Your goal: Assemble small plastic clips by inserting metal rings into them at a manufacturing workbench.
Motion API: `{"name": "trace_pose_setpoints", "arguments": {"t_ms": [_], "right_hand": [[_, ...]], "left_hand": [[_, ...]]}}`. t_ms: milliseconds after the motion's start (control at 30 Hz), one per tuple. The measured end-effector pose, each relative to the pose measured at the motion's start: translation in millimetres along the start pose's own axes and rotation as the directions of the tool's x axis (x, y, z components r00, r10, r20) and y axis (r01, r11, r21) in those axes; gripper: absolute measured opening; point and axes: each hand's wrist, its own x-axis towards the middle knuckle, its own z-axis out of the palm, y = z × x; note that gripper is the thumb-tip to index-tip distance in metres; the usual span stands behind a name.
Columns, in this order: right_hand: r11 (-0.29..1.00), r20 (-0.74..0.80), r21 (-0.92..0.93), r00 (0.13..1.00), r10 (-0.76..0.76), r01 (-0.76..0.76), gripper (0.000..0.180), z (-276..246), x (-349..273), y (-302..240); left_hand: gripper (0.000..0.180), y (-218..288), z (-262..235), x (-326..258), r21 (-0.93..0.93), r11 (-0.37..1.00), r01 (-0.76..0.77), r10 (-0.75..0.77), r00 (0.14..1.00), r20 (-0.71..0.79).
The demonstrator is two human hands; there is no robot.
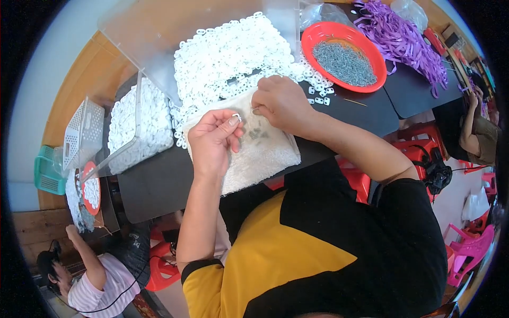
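Left hand (212, 139) pinches a white ring (236, 116); right hand (281, 103) pinches a pin (256, 109) over the towel (260, 151).

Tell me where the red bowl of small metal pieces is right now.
In the head view, the red bowl sits at the far right of the black table, between the heap of white plastic rings and the purple ribbons, beyond the right hand.

Bright, even daylight with soft shadows; sharp centre, strong fisheye bending and black vignette at the rim.
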Motion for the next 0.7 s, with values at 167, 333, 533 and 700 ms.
{"name": "trace_pose_setpoints", "arguments": {"t_ms": [167,333,533,700], "right_hand": [[1.000,-0.014,0.013,1.000,0.001,-0.001,0.006,2.0,-0.1,-4.2],[0.999,-0.062,-0.035,0.998,0.005,-0.007,0.002,8.5,0.4,-5.0],[0.985,-0.051,0.172,0.999,0.000,0.009,0.007,-15.6,2.9,-24.4],[0.971,0.015,0.234,0.999,0.041,-0.044,0.007,-15.0,4.1,-37.1]], "left_hand": [[0.006,-8.3,-2.4,-0.3,0.037,0.999,-0.038,0.037,0.999,0.012],[0.006,-8.9,2.3,-4.7,0.101,0.993,-0.060,0.064,0.997,-0.032],[0.006,-8.4,-0.2,-6.3,0.050,0.997,-0.064,0.065,0.998,-0.016],[0.005,-5.1,3.6,-11.1,-0.019,0.998,-0.057,0.056,0.998,-0.030]]}}
